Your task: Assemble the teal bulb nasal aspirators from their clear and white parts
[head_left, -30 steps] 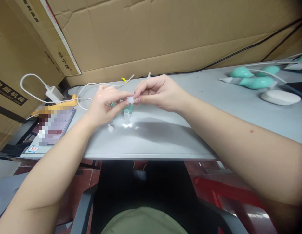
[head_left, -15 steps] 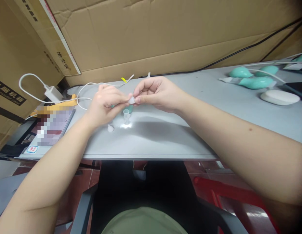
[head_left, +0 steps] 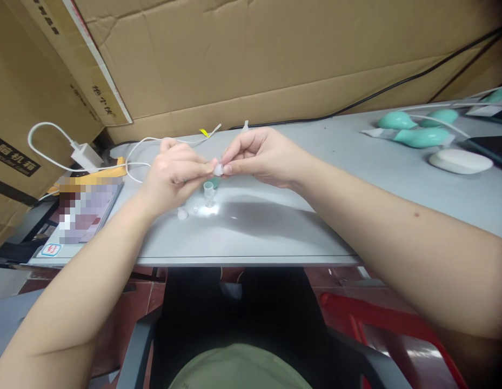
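A small white translucent piece (head_left: 218,170), which looks like a plastic cap, is pinched between both hands above the table. My left hand (head_left: 175,170) grips it from the left with thumb and forefinger. My right hand (head_left: 261,159) holds its other side between thumb and fingertips. Just below stands a small clear plastic cup-like part (head_left: 209,189), upright on the table. A teal object (head_left: 215,182) behind it is mostly covered by my hands. Nearer my left wrist lies a small round white piece (head_left: 182,214).
Teal bulbs (head_left: 424,136) and a white oval object (head_left: 460,161) lie at the right. At the left are a white charger (head_left: 87,157) with its cable and a flat booklet-like item (head_left: 92,210). Cardboard (head_left: 275,54) walls the table's back; a red stool (head_left: 388,324) stands below.
The view has shifted slightly. Both hands keep their pinch on the small white piece, with hardly any movement of the fingers.
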The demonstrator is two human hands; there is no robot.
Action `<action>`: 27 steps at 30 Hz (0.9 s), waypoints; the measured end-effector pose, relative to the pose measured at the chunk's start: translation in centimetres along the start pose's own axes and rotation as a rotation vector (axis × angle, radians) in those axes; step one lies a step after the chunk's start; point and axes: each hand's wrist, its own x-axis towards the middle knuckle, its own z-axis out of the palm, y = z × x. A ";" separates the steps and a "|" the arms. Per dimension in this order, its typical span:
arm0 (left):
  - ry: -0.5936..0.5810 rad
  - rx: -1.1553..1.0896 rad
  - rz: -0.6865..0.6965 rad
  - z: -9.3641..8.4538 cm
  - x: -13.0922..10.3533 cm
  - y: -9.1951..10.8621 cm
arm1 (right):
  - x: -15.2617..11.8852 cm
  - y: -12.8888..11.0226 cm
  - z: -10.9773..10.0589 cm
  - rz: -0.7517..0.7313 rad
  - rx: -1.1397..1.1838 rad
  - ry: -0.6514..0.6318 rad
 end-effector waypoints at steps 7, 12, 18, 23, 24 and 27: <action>-0.034 0.021 -0.010 -0.1 0.0 0.2 | 0.0 0.3 0.0 0.018 0.022 -0.012; -0.033 -0.005 -0.040 -0.4 0.0 0.1 | 0.1 0.0 0.2 -0.025 0.022 -0.027; -0.042 -0.088 -0.112 -1.6 0.7 0.7 | -0.1 -1.2 0.1 0.007 -0.147 -0.065; -0.246 -0.143 -0.176 -2.3 0.8 1.5 | -0.5 -2.2 -0.6 0.057 -0.433 -0.071; -0.273 -0.139 -0.180 -2.4 0.8 1.7 | -0.6 -2.3 -0.7 0.068 -0.493 -0.065; -0.363 -0.127 -0.169 -2.4 0.8 2.1 | -0.7 -2.4 -0.6 0.103 -0.645 -0.093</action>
